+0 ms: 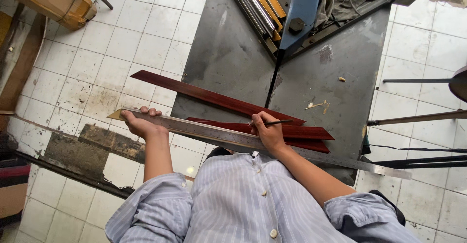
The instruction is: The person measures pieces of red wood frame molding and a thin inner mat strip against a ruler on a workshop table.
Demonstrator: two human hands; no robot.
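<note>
Stretching across the grey steel worktop (228, 53), dark red wooden mouldings (214, 98) lie at a slant, long axes running left to right. Over them rests a long steel ruler (214, 132), same direction. The left hand (140, 124) clamps its left end, fingers curled over the edge; the right hand (268, 132) pinches a pencil (272, 123) beside the ruler's middle. No containers show.

Left hand (140, 124): palm down, fingers curled over a far edge, gripping.
Left arm: bare forearm reaching forward, sleeve rolled to the elbow.
Right hand (268, 132): fingers pinched closed in a writing grip, knuckles up.
Right arm: bare forearm angled in from the right, sleeve rolled at the elbow.
Spacing: hands well apart.
</note>
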